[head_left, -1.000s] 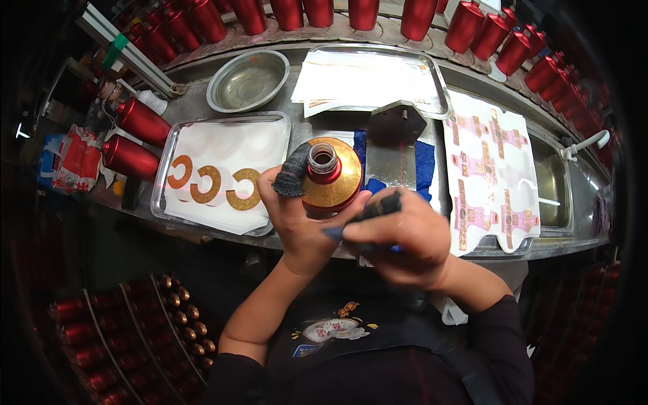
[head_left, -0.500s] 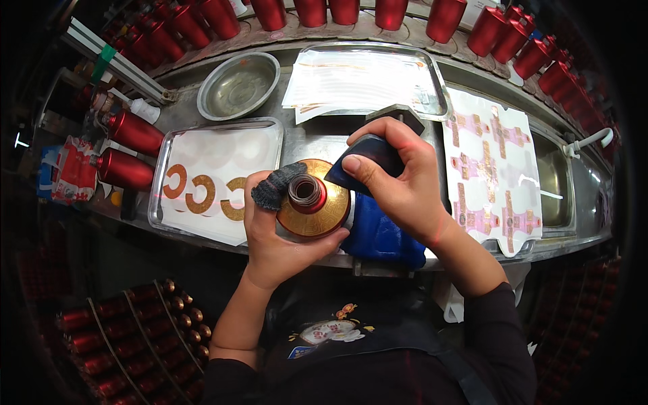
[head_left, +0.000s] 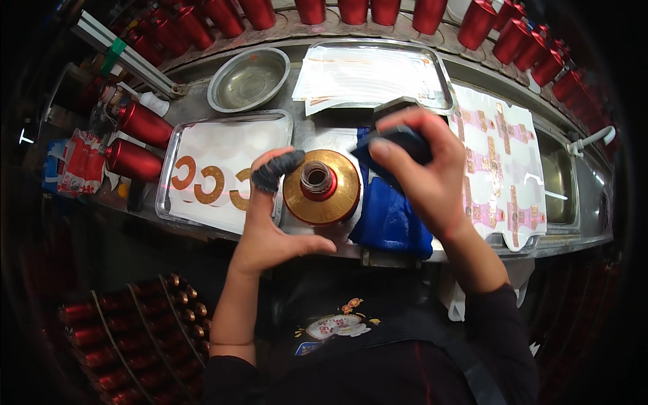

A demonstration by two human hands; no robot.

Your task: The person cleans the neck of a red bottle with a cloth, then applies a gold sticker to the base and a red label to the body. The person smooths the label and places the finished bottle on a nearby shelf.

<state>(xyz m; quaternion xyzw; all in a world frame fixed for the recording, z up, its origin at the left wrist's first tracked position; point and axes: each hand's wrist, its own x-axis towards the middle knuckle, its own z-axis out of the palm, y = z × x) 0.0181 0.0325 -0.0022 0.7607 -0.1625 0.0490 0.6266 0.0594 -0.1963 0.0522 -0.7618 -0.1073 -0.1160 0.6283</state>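
An uncapped red bottle with a gold ring-shaped label around its shoulder stands near the counter's front edge, its threaded mouth facing up. My left hand is open at the bottle's left side, the thumb spread away from it and a dark cover on one finger. Whether those fingers still touch the bottle, I cannot tell. My right hand is closed around a dark blue flat scraper, held above and to the right of the bottle, slightly blurred. Beneath it lies a blue cloth.
A tray holds gold C-shaped labels at left, beside two lying red bottles. Behind are a metal bowl and a tray of white sheets. Pink-gold label sheets lie by a sink. Red bottles line the back.
My left hand has loosened from around the bottle, its thumb now apart. My right hand has drawn the scraper up and right, away from the gold label.
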